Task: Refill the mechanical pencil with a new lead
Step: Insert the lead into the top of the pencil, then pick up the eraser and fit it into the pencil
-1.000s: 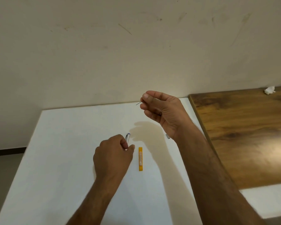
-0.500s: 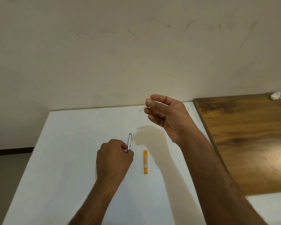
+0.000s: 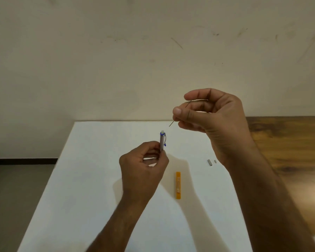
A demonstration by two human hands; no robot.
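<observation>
Two bare forearms entered from the near edge, with no sleeve, watch, band or ring showing on either. The left hand (image 3: 144, 166) was the smaller in view, knuckles and back showing. The right hand (image 3: 213, 120) appeared larger, with short, trimmed fingernails and light hair along its forearm.

Upright silver-blue mechanical pencil (image 3: 162, 141), thin lead (image 3: 171, 123) slanted above it
</observation>
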